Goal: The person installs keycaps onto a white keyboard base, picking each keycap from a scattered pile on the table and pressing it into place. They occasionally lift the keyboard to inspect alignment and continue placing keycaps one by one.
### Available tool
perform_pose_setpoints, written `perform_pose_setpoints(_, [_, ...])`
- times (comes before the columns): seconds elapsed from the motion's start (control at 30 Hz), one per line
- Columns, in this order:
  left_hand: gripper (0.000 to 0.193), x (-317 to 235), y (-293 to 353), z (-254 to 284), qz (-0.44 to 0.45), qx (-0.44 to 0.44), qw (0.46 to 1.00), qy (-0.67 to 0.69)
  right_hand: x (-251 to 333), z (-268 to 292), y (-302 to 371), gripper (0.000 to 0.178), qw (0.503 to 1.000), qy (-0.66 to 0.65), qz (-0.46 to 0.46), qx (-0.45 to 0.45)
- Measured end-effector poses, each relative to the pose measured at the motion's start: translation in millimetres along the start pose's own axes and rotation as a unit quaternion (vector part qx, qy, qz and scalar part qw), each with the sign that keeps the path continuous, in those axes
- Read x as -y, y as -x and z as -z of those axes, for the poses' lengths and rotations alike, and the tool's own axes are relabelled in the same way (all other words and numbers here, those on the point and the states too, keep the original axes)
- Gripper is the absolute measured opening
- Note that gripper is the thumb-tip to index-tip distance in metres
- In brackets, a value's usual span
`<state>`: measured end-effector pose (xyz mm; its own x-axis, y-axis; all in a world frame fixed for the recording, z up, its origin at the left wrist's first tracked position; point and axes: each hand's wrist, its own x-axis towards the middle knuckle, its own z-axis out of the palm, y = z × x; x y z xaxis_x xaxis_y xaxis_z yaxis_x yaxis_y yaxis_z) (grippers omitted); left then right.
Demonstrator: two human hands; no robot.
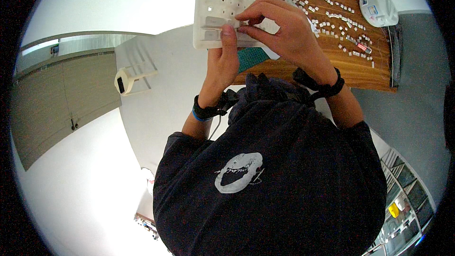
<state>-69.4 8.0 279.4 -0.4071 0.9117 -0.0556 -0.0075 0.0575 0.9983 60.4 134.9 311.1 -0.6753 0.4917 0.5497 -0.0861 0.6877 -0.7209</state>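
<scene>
Pair of grey-beige door panels (42, 106): stands well apart from the table, to its left. Wooden table (327, 71), brown-grained: the landmark for all entries. Black top (294, 175), pale print on it: worn by you, on the near side of the table. White rounded appliance (379, 8): at the table's far right corner. Green mat (252, 59), partly hidden: at the table's left end. White keyboard (227, 7), tilted, rows of square openings across its face: held up by you in front of the table's left end, partly hiding it. Your right hand (290, 26): over the keyboard, before the table; thumb and forefinger narrowed close together at its face, though you cannot tell from this view whether a key sits between them. Your left hand (224, 61): gripping the keyboard's near edge, thumb laid on its face, also before the table's left end. Black wristbands (333, 85): one on each of your wrists, nearer than the table. Wide grey keys (213, 22): seated on the keyboard, left of the table. Small white keycaps (348, 19), many: spread in loose rows across the table's top.
</scene>
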Motion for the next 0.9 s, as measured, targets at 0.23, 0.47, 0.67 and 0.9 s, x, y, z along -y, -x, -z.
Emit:
perform_pose_setpoints(0.23, [0.084, 1.2, -0.9, -8.0, 0.0, -0.066, 0.996, -0.061, -5.0, -0.2, 3.8, 0.027, 1.0, -0.01, 0.004, 0.014])
perform_pose_setpoints(0.47, [0.044, -2.0, -2.5, -8.1, -0.054, -0.018, 0.998, 0.014, -5.1, 1.3, 4.6, 0.02, 0.999, 0.014, 0.004, 0.038])
perform_pose_setpoints(0.67, [0.027, -0.5, -1.0, -7.3, -0.045, -0.029, 0.999, -0.003, -8.2, -2.4, 9.1, 0.021, 0.998, 0.037, 0.036, 0.046])
perform_pose_setpoints(0.9, [0.027, 4.3, 1.5, -9.2, -0.056, -0.045, 0.997, -0.036, -2.9, -3.0, 12.8, 0.02, 0.996, 0.058, 0.042, 0.056])
